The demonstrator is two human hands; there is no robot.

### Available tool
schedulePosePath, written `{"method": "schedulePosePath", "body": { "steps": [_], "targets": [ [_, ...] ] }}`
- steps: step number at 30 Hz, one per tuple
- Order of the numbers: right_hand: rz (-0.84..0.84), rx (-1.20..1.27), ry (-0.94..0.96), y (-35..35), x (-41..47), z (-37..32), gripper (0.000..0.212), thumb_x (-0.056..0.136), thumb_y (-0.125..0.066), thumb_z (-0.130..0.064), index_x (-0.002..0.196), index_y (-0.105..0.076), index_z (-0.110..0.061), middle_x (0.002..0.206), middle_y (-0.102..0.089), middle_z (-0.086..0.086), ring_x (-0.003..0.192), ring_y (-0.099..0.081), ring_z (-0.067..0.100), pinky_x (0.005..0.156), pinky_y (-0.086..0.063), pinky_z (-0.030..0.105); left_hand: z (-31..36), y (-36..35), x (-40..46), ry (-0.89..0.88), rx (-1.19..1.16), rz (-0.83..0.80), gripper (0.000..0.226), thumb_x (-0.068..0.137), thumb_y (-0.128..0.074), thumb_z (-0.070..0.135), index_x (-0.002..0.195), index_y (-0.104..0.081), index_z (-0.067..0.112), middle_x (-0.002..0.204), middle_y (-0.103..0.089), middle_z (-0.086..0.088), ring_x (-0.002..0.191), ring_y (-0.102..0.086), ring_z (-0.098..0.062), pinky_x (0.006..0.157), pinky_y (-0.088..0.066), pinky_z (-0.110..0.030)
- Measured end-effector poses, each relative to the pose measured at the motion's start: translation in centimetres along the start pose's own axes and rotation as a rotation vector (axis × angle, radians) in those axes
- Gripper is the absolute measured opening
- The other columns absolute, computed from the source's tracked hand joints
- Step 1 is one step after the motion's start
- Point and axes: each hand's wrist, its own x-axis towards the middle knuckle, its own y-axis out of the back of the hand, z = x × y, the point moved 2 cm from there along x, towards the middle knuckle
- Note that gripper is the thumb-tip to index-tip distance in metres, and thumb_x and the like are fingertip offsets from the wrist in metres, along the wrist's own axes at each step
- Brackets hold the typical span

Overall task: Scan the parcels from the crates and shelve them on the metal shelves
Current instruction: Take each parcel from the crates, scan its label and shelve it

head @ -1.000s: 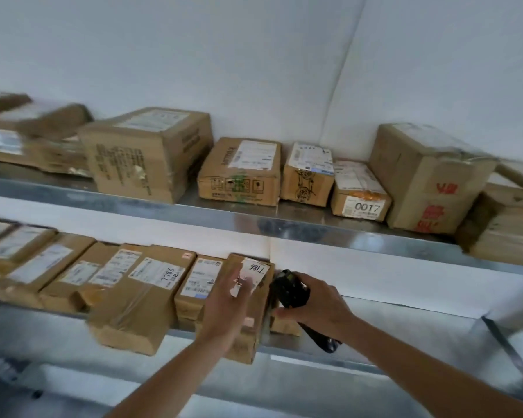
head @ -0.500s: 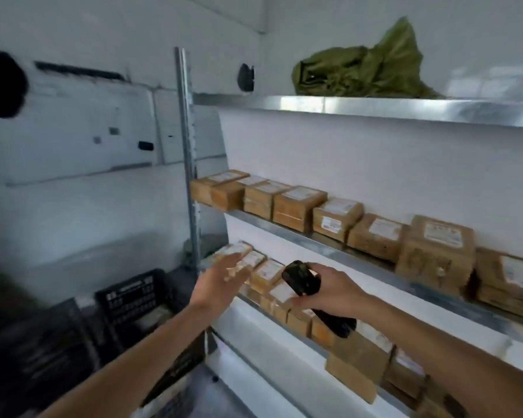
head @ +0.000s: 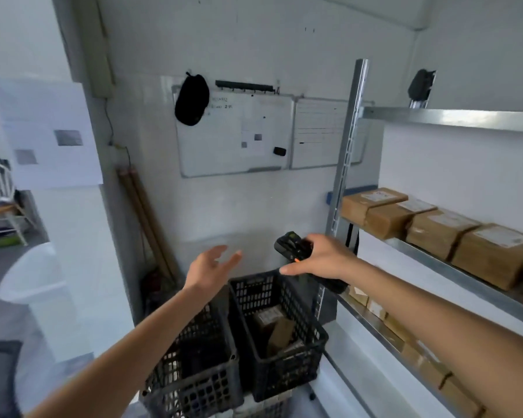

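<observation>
Two arms reach forward: the left hand (head: 212, 268) spreads relaxed fingers, empty, while the right hand (head: 320, 257) grips a black handheld scanner (head: 293, 247). Brown cardboard parcels (head: 277, 330) lie in the black plastic crate (head: 284, 366) at six o'clock below both hands.

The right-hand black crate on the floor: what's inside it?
The right crate holds a few brown cardboard parcels with a paper label, lying tilted. Its bottom and near corners are hidden by the crate's walls, so more may lie there.
</observation>
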Motion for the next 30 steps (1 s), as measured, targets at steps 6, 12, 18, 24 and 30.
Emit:
{"method": "schedulePosePath", "body": {
  "steps": [6, 12, 18, 24, 30],
  "targets": [
    [-0.092, -0.023, 0.001, -3.2, 11.5, 0.6, 0.062, 0.058, -0.086, -0.074, 0.096, -0.064, -0.03, 0.095, -0.069, -0.008, 0.086, -0.065, 0.012, 0.067, -0.051, 0.028, -3.1, -2.3, 9.6, 0.05, -0.008, 0.03, 0.071, 0.089, -0.062, 0.06, 0.147, -0.048, 0.021, 0.142, -0.056, -0.006, 0.123, -0.058, -0.024, 0.105, -0.048, -0.041],
    [-0.114, -0.037, -0.047, -7.7, 24.7, 6.3, 0.083, 0.052, -0.084, -0.08, 0.113, -0.068, -0.026, 0.112, -0.072, -0.006, 0.098, -0.069, 0.018, 0.09, -0.058, 0.037, -7.9, -8.4, 21.2, 0.131, 0.037, -0.003, 0.068, 0.092, -0.061, 0.056, 0.147, -0.047, 0.021, 0.143, -0.056, -0.003, 0.124, -0.058, -0.023, 0.104, -0.047, -0.037],
    [-0.162, -0.077, -0.168, -13.6, 34.1, 12.3, 0.125, 0.031, -0.066, -0.1, 0.133, -0.06, -0.028, 0.129, -0.068, -0.004, 0.115, -0.066, 0.025, 0.092, -0.058, 0.044, -14.6, -15.6, 30.4, 0.226, 0.098, -0.078, 0.07, 0.09, -0.061, 0.061, 0.147, -0.049, 0.022, 0.135, -0.063, 0.002, 0.125, -0.058, -0.022, 0.102, -0.047, -0.034],
    [-0.227, -0.03, -0.256, -20.1, 41.4, 18.8, 0.068, 0.062, -0.082, -0.076, 0.106, -0.061, -0.028, 0.105, -0.067, -0.008, 0.097, -0.065, 0.018, 0.078, -0.054, 0.033, -23.3, -23.4, 38.3, 0.351, 0.141, -0.187, 0.071, 0.092, -0.058, 0.061, 0.15, -0.043, 0.024, 0.136, -0.063, 0.005, 0.128, -0.055, -0.021, 0.101, -0.045, -0.032],
    [-0.232, 0.03, -0.345, -29.3, 47.1, 26.5, 0.058, 0.066, -0.081, -0.073, 0.11, -0.067, -0.036, 0.108, -0.071, -0.015, 0.105, -0.067, 0.016, 0.089, -0.056, 0.038, -33.6, -30.4, 44.4, 0.469, 0.136, -0.318, 0.066, 0.095, -0.055, 0.058, 0.15, -0.043, 0.025, 0.145, -0.054, 0.006, 0.128, -0.054, -0.02, 0.099, -0.047, -0.033]
  ]
}}
